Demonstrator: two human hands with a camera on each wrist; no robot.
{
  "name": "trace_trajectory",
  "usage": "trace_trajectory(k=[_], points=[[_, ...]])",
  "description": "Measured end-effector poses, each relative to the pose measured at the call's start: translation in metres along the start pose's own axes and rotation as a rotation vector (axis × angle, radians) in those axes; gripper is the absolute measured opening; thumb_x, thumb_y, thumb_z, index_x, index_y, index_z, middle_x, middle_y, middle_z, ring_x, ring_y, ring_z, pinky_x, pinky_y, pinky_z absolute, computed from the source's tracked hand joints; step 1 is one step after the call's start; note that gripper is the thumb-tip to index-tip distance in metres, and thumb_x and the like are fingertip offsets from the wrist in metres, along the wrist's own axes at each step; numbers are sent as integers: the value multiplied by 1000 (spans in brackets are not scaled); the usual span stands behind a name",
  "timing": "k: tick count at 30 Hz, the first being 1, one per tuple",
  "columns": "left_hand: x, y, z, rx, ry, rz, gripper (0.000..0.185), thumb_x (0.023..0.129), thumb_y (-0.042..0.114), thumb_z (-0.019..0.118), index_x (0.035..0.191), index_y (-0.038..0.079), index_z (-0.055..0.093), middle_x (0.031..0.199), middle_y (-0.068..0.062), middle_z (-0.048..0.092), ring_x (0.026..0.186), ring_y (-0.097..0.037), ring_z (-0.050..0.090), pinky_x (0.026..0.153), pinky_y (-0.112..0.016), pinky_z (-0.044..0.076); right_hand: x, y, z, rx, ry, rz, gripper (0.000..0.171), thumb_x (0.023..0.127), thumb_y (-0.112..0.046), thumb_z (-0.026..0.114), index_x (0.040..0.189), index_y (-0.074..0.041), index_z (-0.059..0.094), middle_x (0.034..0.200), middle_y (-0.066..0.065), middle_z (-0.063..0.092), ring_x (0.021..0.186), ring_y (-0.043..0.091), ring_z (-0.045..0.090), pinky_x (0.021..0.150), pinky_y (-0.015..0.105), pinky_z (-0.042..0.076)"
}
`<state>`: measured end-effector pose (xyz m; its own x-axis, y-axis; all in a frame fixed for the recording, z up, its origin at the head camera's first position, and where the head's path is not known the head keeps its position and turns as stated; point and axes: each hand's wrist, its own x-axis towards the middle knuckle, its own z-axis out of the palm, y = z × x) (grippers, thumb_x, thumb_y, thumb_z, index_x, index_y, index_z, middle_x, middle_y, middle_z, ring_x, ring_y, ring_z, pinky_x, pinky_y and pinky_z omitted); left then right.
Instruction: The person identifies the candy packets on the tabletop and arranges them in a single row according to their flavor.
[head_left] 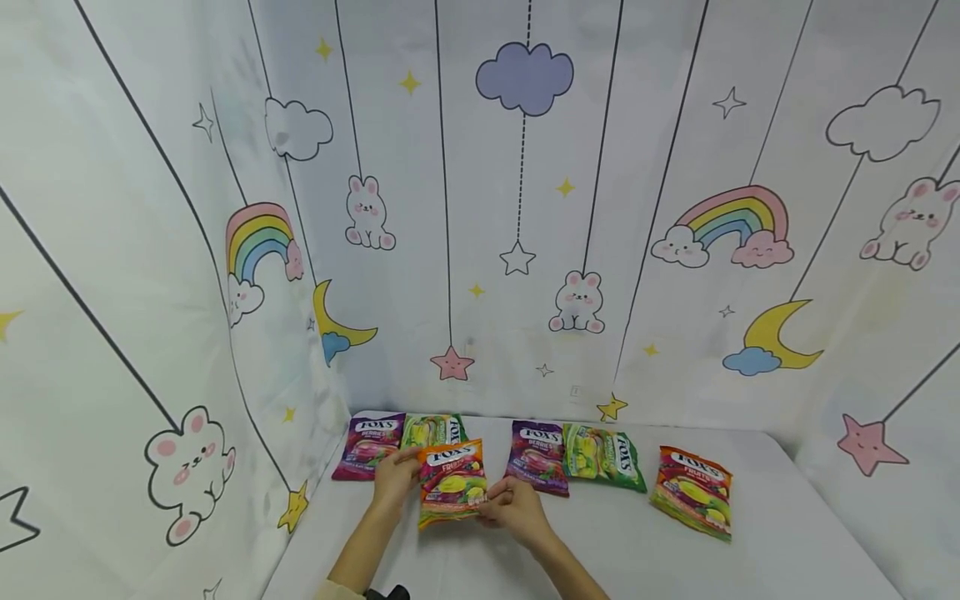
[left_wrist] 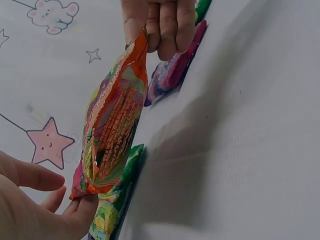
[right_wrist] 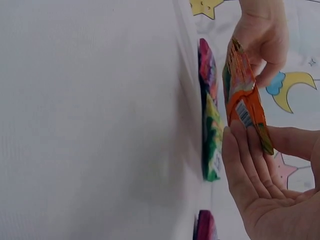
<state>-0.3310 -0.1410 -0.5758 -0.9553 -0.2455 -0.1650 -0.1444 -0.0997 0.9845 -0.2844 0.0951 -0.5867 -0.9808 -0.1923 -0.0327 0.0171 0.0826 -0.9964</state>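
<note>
Six printed candy packets are in view: two orange, two purple, two green. The held orange packet [head_left: 452, 483] is raised off the white table [head_left: 645, 558], front panel toward the head camera, and marked FOX'S FRUITS. The left hand [head_left: 396, 482] grips its left edge near the top; the right hand [head_left: 519, 510] pinches its lower right corner. The hands are apart, with the packet spanning them.

Five packets rest on the table. At the back left, the left purple packet [head_left: 369, 450], marked BERRIES, lies beside the left green packet [head_left: 431, 429]. Near the middle, the second purple packet [head_left: 537, 454] lies beside the second green packet [head_left: 603, 454]. At the right lies the second orange packet [head_left: 693, 493], slightly tilted. All contents are concealed by printed film.

The held orange packet covers the lower part of the left green packet in the head view. Both wrist views show the held packet nearly edge-on; its back text is too blurred to read, but a barcode [right_wrist: 243, 113] is discernible near the right fingers. A dark object [head_left: 390, 593] is cut off at the bottom of the head view; its identity cannot be determined.

The table's rear edge runs along the patterned wall cloth [head_left: 517, 167]. White surface separates the second green packet from the second orange packet, and extends from the latter to the sloping right edge.
</note>
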Motion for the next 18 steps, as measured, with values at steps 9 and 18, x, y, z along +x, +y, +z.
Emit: trace_trajectory(k=[9,18], points=[[-1,4,-11,21,18,38,41,94,-5,58,134,-10,62,135,-32,60,109,-31,67,92,-42,59,0,2,17,21,-14,3,24,86,6,79,99,7,59,81,15,74,77,31,77,70,39,64],[0,4,-19,47,50,11,39,96,-1,58,134,-7,65,137,-31,60,114,-32,66,95,-43,58,-2,1,28,28,-41,12,23,86,6,79,98,7,59,81,16,74,77,31,77,70,40,64]])
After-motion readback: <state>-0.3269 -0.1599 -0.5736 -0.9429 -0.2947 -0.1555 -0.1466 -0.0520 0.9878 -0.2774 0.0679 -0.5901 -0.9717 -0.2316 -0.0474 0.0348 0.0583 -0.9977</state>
